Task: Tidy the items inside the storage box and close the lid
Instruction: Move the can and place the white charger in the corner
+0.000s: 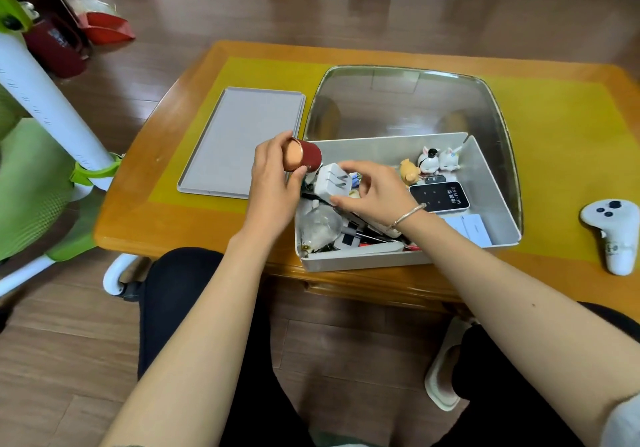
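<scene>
White plastic charger plug (334,183) is pinched in my right hand (375,192); my left hand (273,183) grips a dark red cylindrical tin (304,158). Sorting seems midway: both need spots in the grey rectangular storage box (485,169) before the flat grey lid (239,142) goes on.

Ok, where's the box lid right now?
In the head view the lid lies flat on the table, to the left of the storage box, just beyond the left hand holding the red cylinder.
</scene>
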A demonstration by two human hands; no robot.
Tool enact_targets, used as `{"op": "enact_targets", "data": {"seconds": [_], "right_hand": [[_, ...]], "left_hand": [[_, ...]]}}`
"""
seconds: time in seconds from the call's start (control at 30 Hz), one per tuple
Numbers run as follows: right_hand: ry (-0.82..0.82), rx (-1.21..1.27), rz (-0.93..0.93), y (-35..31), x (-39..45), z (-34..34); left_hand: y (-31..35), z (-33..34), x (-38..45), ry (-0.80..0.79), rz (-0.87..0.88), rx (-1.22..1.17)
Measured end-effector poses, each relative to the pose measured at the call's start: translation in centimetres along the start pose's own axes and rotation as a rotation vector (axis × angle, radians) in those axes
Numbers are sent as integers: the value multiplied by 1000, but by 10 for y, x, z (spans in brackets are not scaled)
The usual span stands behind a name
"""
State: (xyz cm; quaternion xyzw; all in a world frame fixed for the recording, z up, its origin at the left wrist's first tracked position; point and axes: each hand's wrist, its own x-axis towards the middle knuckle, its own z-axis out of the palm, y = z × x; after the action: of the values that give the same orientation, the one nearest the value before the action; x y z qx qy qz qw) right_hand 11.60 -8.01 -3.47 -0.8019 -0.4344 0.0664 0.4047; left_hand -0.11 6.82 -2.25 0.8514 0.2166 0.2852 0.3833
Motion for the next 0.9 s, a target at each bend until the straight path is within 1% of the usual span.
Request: {"op": "enact_targets", "data": {"seconds": [0.03, 0.1, 0.17, 0.23, 0.3, 0.4, 0.47, 0.53, 0.57, 0.67, 0.7, 0.8, 0.9], "right_hand": [[41, 42, 14, -1, -5, -4], [94, 94, 38, -3, -13, -13], [111, 54, 25, -2, -22, -24], [103, -6, 10, -1, -30, -32], [99, -53, 9, -1, -37, -37], [138, -75, 11, 1, -45, -40], [171, -66, 15, 3, -49, -41], [203, -44, 14, 4, -53, -43], [215, -30, 14, 3, -55, -44], [230, 18, 24, 2, -59, -45], [225, 30, 39, 2, -60, -45], [206, 47, 80, 6, -64, -44], [199, 53, 77, 10, -67, -42]], "left_hand": [[1, 3, 0, -16, 11, 16], [2, 11, 0, -62, 34, 131], [2, 19, -2, -117, 75, 280], [2, 26, -5, -176, 134, 376], [2, 30, -6, -245, 168, 427], [4, 29, -6, -324, 197, 467], [11, 30, -10, -295, 217, 431], [23, 35, -15, -258, 201, 306], [31, 39, -18, -285, 175, 221], [49, 53, -29, -442, 52, -64], [51, 57, -31, -453, 19, -117], [51, 67, -35, -431, 2, -146], [48, 73, -39, -420, -4, -148]]}}
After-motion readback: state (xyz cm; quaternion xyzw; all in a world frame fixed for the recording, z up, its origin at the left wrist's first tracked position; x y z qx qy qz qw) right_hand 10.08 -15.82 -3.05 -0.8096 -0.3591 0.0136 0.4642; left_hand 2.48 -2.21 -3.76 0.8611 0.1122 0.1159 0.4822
